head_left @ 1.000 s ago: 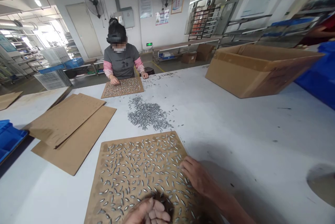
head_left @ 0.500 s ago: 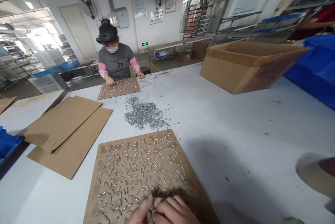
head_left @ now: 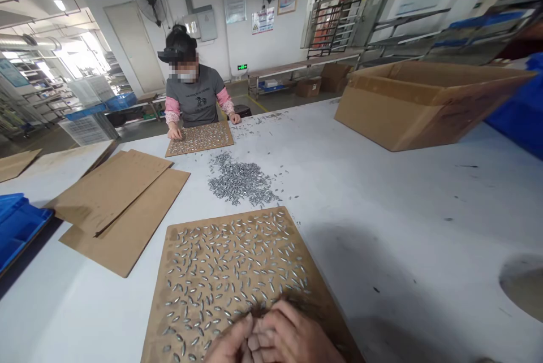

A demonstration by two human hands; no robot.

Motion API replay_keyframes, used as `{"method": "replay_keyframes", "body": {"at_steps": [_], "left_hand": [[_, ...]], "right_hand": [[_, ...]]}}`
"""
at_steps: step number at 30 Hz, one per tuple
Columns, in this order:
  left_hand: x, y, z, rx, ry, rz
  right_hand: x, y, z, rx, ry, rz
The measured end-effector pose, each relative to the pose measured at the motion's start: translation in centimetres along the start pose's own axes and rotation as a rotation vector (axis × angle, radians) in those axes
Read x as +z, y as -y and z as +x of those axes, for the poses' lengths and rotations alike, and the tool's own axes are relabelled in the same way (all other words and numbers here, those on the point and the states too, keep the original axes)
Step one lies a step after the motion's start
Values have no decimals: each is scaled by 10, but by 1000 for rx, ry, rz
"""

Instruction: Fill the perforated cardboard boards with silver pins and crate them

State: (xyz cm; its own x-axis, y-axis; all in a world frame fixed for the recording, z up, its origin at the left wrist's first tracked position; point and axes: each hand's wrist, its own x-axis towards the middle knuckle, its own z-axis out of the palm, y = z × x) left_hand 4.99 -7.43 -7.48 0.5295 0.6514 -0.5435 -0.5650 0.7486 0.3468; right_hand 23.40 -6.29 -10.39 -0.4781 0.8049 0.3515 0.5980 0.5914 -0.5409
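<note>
My left hand (head_left: 231,343) and my right hand (head_left: 292,332) are together at the bottom centre, over the near part of a brown board (head_left: 178,247). The fingers of both are curled and touch each other; what they hold, if anything, is hidden between them. Many small silvery, pointed oval pieces (head_left: 248,282) lie spread over the board. Just beyond the board's far edge, a loose pile of the same pieces (head_left: 241,179) rests on the white table (head_left: 348,193).
Across the table a masked person (head_left: 199,97) touches another board with pieces (head_left: 203,139). Bare brown boards (head_left: 114,188) overlap on the left, near a blue tray (head_left: 21,227). At the right stand a large cardboard box (head_left: 407,108) and a blue container (head_left: 515,120). A round object (head_left: 524,289) sits at the right edge.
The view has shifted, so the table and boards appear slightly further right. My hands stay together, with the right fingers a little more spread over the left. The other person's hand has moved left on their board.
</note>
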Motion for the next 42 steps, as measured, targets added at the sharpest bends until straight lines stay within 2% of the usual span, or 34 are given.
{"method": "replay_keyframes", "body": {"at_steps": [2, 5, 7, 11, 14, 20, 24, 28, 32, 38, 40, 42], "left_hand": [[3, -4, -5, -33, -11, 31], [7, -8, -9, -24, -29, 28], [8, -8, -10, -3, -22, 12], [7, -6, -8, 12, -25, -28], [6, -7, -6, 11, -51, -34], [10, -9, -7, 4, -68, -30], [12, -9, -6, -4, -65, -28], [8, -13, -5, -6, -58, -18], [2, -15, -4, 0, -55, 30], [-11, -11, 1, 30, -70, 45], [-11, -16, -1, 44, -72, 40], [-9, -23, -5, 61, -73, 30]], "right_hand": [[-19, -19, 7, 37, 11, 40], [-45, -53, 24, 266, -52, 56], [-54, -72, 38, 341, -28, 59], [-52, -92, 56, 274, 8, 5], [-48, -97, 62, 195, 23, -63], [-47, -104, 66, 73, 146, -159], [-48, -111, 67, 46, 80, -81], [-72, -114, 60, 113, -60, -55], [-103, -106, 43, 230, -183, -89], [-117, -95, 17, 328, -148, -150], [-118, -103, 20, 358, -146, -179], [-120, -118, 34, 381, -122, -205]]}}
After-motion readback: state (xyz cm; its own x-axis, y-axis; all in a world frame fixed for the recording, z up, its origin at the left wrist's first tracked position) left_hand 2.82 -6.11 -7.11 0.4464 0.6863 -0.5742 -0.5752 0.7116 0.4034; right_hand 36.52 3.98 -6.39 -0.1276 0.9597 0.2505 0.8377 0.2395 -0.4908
